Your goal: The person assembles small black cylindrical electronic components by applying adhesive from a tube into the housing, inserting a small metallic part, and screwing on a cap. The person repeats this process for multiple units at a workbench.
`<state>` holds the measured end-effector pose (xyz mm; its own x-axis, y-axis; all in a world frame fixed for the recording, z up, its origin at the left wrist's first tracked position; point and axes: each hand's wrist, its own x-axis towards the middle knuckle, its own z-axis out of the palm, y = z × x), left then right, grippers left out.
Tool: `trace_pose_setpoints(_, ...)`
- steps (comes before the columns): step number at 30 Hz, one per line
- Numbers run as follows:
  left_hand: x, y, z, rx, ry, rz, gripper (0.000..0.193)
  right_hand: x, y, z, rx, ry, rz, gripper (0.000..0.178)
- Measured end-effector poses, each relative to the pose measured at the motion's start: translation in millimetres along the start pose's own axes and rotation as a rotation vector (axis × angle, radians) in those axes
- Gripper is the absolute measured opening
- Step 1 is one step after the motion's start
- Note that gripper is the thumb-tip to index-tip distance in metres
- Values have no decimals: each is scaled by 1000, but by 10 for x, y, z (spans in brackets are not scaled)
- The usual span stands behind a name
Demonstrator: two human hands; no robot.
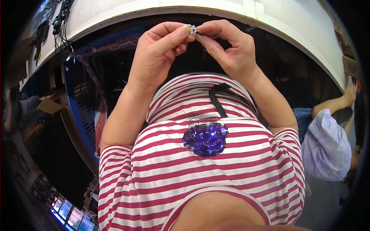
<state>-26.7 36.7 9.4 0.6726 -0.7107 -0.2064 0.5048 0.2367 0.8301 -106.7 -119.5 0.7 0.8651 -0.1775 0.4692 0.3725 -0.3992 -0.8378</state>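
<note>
1. Small pale part (192, 29): twelve o'clock, near the edge of the tabletop (115, 8).
2. Left hand (157, 50): fingers pinching it.
3. Right hand (233, 47): fingers closed on its thin wires (199, 32) (open room toward six).

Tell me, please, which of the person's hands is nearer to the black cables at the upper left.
Left. The left hand is to the right of the black cables, apart from them; the right hand is farther right, beyond the left.
</note>
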Motion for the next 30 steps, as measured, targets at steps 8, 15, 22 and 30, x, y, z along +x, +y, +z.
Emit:
trace_pose_setpoints(8,-4,400,-56,735,-189,-64,16,105,-31,-190,5,-310,108,12)
trace_pose_setpoints(15,8,215,-82,454,-104,-28,17,23,-7,-101,48,-101,124,11)
trace_pose_setpoints(22,18,58,-46,279,21,-4,16,-37,80,-22,-339,67,-317,15)
trace_pose_setpoints(30,8,21,-21,106,47,-78,16,-68,88,-21,-369,70,-447,24)
